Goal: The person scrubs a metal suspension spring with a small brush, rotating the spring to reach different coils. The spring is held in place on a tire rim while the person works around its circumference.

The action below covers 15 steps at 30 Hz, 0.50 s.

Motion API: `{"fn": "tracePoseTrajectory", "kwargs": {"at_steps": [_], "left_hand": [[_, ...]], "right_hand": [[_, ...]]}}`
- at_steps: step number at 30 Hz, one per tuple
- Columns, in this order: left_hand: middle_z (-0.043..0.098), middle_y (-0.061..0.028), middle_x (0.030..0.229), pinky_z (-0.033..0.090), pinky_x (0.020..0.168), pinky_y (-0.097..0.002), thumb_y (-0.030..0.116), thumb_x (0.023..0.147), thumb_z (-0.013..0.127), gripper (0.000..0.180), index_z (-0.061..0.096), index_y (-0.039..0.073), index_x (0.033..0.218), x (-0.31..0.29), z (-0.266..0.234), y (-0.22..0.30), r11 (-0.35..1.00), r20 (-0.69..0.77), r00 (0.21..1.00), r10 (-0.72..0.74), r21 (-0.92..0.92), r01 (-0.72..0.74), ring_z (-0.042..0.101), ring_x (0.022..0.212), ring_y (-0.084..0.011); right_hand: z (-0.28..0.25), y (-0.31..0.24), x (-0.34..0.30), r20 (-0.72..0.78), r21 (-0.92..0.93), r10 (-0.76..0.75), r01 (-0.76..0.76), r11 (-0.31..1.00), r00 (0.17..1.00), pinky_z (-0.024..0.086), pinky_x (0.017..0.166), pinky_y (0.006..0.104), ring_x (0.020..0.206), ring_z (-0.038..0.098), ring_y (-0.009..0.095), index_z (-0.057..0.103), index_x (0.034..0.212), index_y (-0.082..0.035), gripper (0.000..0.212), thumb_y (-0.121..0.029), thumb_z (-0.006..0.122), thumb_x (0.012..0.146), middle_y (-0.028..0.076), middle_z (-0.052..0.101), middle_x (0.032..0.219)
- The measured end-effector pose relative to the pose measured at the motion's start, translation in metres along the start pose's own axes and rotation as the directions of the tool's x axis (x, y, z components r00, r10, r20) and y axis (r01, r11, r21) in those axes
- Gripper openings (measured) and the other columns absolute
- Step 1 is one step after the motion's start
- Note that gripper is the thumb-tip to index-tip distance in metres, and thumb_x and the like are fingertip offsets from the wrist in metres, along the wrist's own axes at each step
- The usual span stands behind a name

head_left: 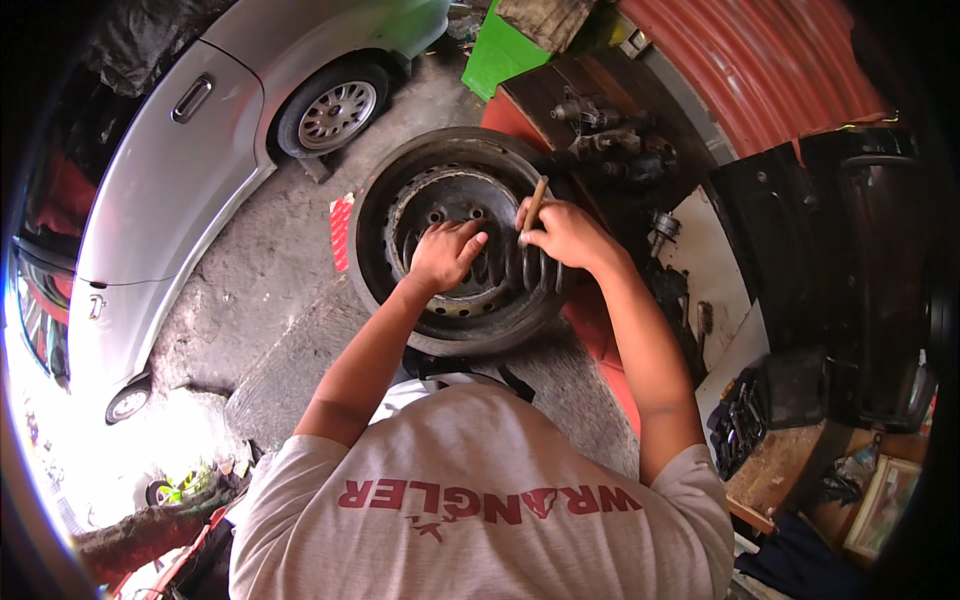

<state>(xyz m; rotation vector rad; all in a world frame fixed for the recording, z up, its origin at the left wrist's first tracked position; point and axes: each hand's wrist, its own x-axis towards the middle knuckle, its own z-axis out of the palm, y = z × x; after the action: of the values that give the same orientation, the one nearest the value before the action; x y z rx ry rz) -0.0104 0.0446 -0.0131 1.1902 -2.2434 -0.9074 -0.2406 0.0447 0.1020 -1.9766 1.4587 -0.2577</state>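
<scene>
In front of me lies a wheel (375, 225) with a black tyre and a worn steel rim. A dark coil spring (530, 268) rests across it on the right side. My left hand (447, 256) is over the middle of the rim, its fingers closed on the dark spring's left end; the fingertips are partly hidden. My right hand (565, 234) grips a short tan stick-like tool (536, 200), which points up and away over the spring. The tool's lower end is hidden by the hand and coils.
A silver car (160, 200) stands at the left. Greasy metal parts (610, 140) lie on a brown surface at the far right. Nearer on the right are a wire brush (705, 320), black panels (850, 260) and a tray of tools (738, 420). A green panel (500, 50) stands behind.
</scene>
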Motion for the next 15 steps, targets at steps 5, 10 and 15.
{"fn": "tracePoseTrajectory", "kwargs": {"at_steps": [5, 10, 15], "left_hand": [[0.067, -0.0222, 0.110, 0.040, 0.100, -0.0494, 0.049, 0.104, 0.030, 0.056, 0.056, 0.011, 0.135, 0.001, 0.000, -0.006, 0.999, 0.011, 1.000, -0.019, -0.042, 0.019, 0.057, 0.113, -0.0407], [0.066, -0.0249, 0.108, 0.040, 0.100, -0.0500, 0.048, 0.104, 0.031, 0.057, 0.056, 0.007, 0.134, 0.002, -0.007, -0.001, 0.991, 0.018, 0.999, -0.044, -0.126, 0.046, 0.059, 0.109, -0.0424], [0.064, -0.0292, 0.116, 0.040, 0.103, -0.0484, 0.047, 0.105, 0.031, 0.060, 0.053, 0.001, 0.136, 0.004, -0.005, -0.009, 0.943, -0.012, 0.999, -0.041, -0.332, 0.035, 0.057, 0.114, -0.0451]], "right_hand": [[-0.006, -0.008, 0.002, 0.081, 0.068, 0.028, -0.033, 0.997, 0.996, 0.049, 0.087, 0.0412, 0.098, 0.065, 0.035, 0.063, 0.097, -0.001, 0.017, -0.009, 0.070, 0.084, 0.016, 0.068, 0.097], [-0.005, -0.003, 0.009, 0.013, -0.125, 0.072, -0.070, 0.990, 0.997, 0.049, 0.091, 0.0408, 0.105, 0.064, 0.034, 0.065, 0.096, -0.002, 0.016, -0.012, 0.070, 0.085, 0.015, 0.069, 0.103], [-0.007, 0.006, 0.003, 0.165, -0.028, 0.166, -0.163, 0.986, 0.972, 0.049, 0.091, 0.0404, 0.104, 0.065, 0.032, 0.064, 0.096, -0.002, 0.016, -0.009, 0.071, 0.084, 0.015, 0.069, 0.099]]}}
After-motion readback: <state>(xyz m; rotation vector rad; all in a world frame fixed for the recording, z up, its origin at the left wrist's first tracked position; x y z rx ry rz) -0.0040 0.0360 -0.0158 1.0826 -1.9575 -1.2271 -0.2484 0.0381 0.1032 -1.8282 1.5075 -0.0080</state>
